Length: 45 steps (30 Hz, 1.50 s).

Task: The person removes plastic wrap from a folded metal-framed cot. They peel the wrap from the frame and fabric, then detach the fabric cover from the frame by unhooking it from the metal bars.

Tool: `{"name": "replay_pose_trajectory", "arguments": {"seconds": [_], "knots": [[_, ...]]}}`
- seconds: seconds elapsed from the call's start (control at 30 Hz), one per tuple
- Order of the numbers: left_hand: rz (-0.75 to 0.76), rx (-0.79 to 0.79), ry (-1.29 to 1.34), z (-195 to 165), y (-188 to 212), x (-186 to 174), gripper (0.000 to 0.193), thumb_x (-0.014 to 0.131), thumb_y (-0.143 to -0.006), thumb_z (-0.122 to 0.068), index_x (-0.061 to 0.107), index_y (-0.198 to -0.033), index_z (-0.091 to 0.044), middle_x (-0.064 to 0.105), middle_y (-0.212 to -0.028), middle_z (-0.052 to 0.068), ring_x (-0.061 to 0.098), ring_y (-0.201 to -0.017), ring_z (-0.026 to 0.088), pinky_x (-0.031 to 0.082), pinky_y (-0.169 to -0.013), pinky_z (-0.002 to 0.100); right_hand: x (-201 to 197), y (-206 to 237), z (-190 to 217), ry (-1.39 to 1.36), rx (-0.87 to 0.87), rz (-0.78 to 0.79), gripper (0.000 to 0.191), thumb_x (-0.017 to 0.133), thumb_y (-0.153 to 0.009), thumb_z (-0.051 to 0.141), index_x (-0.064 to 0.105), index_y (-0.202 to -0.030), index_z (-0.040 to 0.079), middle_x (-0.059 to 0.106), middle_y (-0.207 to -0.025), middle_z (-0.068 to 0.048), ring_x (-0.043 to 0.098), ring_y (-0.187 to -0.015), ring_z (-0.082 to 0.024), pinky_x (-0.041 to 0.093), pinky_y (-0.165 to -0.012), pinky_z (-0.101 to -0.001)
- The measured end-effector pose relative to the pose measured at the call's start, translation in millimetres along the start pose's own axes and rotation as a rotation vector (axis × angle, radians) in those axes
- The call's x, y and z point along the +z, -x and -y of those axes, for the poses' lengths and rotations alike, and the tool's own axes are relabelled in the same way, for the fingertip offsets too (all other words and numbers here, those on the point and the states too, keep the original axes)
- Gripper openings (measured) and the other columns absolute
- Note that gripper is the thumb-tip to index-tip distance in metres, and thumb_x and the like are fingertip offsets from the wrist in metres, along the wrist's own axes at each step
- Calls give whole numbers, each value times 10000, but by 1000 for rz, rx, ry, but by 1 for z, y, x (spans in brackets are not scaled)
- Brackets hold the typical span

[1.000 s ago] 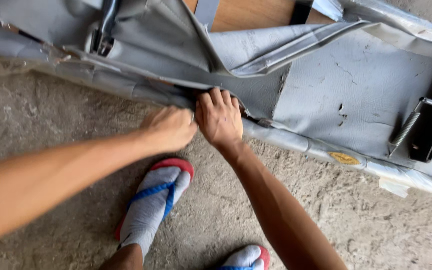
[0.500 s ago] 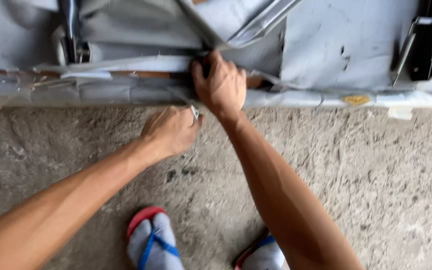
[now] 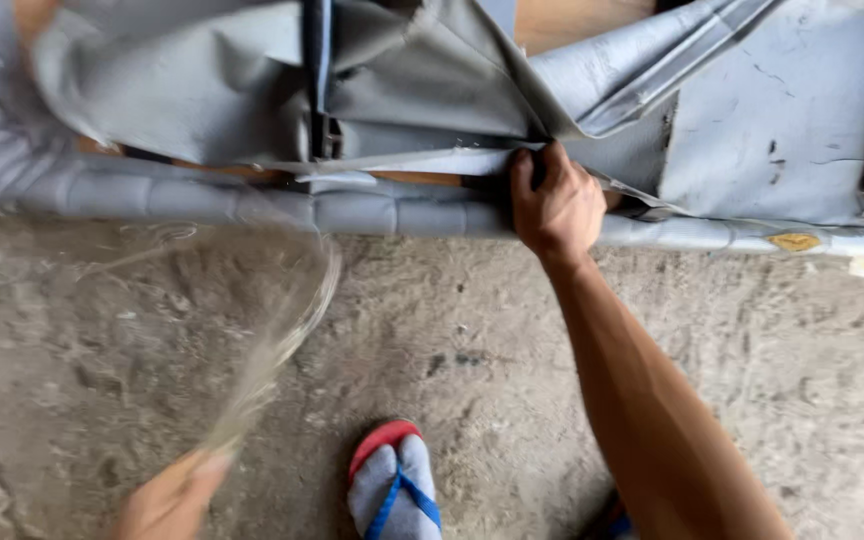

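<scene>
Gripping the grey cover's [image 3: 432, 100] edge, the right hand [image 3: 555, 205] is clenched shut, while clear film [image 3: 272, 340] (blurred) is pinched by the left hand [image 3: 167, 500].

The grey upholstery cover [image 3: 412, 100] looked matt, cracked vinyl over bare wood; the transparent plastic strip [image 3: 292, 320] shone glossy; the concrete floor [image 3: 472, 320] was rough.

A rough, dusty grey concrete floor [image 3: 512, 330] carries everything. A long grey upholstered seat piece with a padded, ribbed edge [image 3: 372, 212] lies on it, and a grey flip-flop sandal with blue straps and a red rim [image 3: 392, 485] stands on it nearby.
</scene>
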State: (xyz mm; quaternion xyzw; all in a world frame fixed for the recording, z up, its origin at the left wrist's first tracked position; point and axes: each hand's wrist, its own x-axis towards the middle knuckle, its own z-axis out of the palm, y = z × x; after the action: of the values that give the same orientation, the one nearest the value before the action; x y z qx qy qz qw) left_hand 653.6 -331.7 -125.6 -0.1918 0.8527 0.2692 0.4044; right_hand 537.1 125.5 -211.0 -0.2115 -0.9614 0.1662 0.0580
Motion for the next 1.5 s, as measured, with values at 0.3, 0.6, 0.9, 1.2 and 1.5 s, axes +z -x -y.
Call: {"name": "replay_pose_trajectory", "arguments": {"seconds": [0.3,0.6,0.9,1.2,1.5], "knots": [[-366,-72,-378,197,20,-39,360,573,-1057,-413,732,-1180,-115,579,-638,101,579,-552,211,483,-526,365,-12,22,-16,-118,-128,131,333,551,-1085,342,632,-1047,21,740,-918,-225,722,-796,-384,550,-730,-493],[-511,-95,-119,250,47,-42,494,577,-1017,-372,596,-1349,-7,541,-987,159,519,-863,301,430,-726,455,-86,14,-22,-168,-336,187,312,697,-1004,329,646,-1123,46,709,-974,-140,699,-858,-277,565,-735,-429],[-652,605,-493,1,30,-51,664,720,-916,-416,586,-1456,-53,555,-1511,207,486,-1417,386,394,-1146,552,-71,0,42,345,-872,380,324,691,-940,345,629,-1193,151,645,-1066,-78,614,-937,-233,493,-815,-433],[-716,866,-279,-172,-57,-28,519,747,-978,-399,648,-1290,3,672,-1257,208,571,-1178,369,475,-970,519,-89,-18,38,227,-1078,72,230,583,-1123,255,642,-1011,63,658,-899,-64,638,-755,-181,545,-714,-364],[-842,522,598,-203,-98,-62,807,816,-938,-449,273,-1299,25,442,-1196,230,670,-688,247,577,-527,353,-93,-7,64,117,-1002,211,312,589,-1089,371,666,-950,102,703,-870,-53,681,-755,-210,517,-738,-400]]}}
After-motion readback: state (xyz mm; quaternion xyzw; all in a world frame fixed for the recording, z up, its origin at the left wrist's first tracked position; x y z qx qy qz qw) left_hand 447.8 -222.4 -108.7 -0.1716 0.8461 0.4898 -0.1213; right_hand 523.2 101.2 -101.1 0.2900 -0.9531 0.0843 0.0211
